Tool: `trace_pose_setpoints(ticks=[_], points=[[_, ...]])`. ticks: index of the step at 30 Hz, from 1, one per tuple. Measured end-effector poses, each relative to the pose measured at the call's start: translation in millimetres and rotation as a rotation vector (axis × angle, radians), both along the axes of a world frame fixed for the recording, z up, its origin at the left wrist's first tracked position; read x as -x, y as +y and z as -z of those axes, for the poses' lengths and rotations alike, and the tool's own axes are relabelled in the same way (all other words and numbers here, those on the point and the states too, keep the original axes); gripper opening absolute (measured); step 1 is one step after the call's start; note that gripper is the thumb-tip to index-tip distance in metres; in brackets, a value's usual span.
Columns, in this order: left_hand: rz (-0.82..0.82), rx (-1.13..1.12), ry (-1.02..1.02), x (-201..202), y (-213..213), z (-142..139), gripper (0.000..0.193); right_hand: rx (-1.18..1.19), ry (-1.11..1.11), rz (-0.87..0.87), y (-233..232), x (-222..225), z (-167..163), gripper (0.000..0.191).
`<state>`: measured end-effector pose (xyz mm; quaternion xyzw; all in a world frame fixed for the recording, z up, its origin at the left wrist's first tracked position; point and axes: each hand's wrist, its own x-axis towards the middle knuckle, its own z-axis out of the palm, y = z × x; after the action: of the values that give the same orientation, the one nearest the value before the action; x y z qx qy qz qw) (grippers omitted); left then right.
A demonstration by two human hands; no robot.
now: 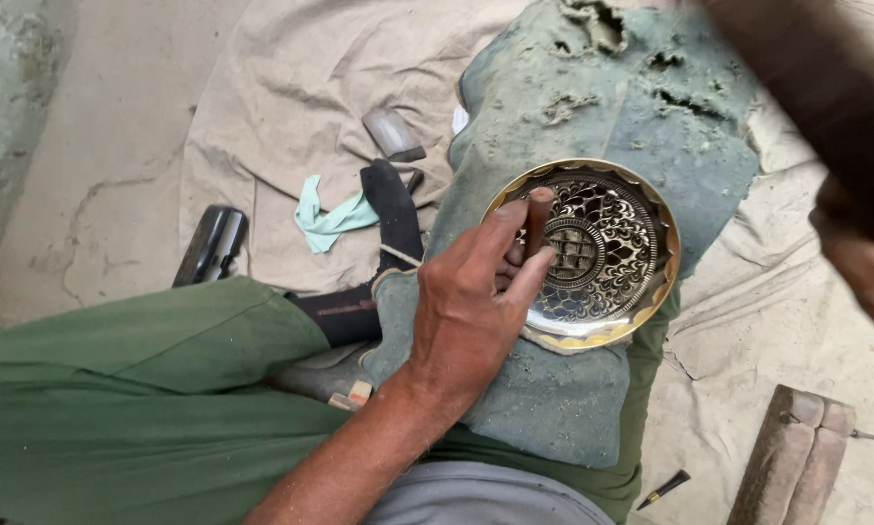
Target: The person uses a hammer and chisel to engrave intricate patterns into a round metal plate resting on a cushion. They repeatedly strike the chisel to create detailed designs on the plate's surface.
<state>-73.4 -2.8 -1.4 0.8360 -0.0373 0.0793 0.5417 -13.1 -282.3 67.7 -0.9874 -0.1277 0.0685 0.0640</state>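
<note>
Gripping a short dark metal punch (537,222) in the left hand (476,311), thumb and fingers pinched around its shaft, upper end standing clear above the thumb. Holding the punch nearly upright, its lower end hidden behind the fingers, over the left part of an engraved brass plate (592,255).
Lying on a worn grey-green padded cloth (592,107), the plate, round, scalloped at the rim, patterned dark and gold with a woven square at centre. Draping over the lap and green trousers (135,389), the padded cloth.
Blurring in at the upper right edge, the right hand (870,267), well apart from the plate; grip and contents cannot be told.
Resting on the beige ground sheet (291,87): a small metal block (392,133), a pale green rag (328,218), a black glossy object (212,243), a black-socked foot (390,209). Lying at lower right, a wooden block (792,457) and a small dark pointed tool (663,489).
</note>
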Motion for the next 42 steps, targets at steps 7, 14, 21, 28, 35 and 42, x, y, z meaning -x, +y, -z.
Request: trace_pose_setpoints(ticks=[7,14,21,28,35,42], points=[[0.004,-0.024,0.002,1,-1,7,0.044,0.009,-0.004,-0.001,0,-6,-1,0.027],[-0.021,-0.033,0.002,2,-2,11,0.045,0.026,0.032,-0.010,-14,-7,6,0.022],[-0.026,-0.018,0.023,2,-2,10,0.044,0.068,0.153,0.095,-32,-22,28,0.013],[-0.047,-0.011,0.033,2,-4,8,0.044,0.032,0.074,-0.006,-20,-7,13,0.017],[-0.050,0.012,0.014,3,-3,8,0.044,-0.038,0.008,-0.024,15,-10,-18,0.030],[-0.041,-0.027,0.017,0,-4,9,0.044,-0.003,0.005,-0.068,26,-10,-26,0.033]])
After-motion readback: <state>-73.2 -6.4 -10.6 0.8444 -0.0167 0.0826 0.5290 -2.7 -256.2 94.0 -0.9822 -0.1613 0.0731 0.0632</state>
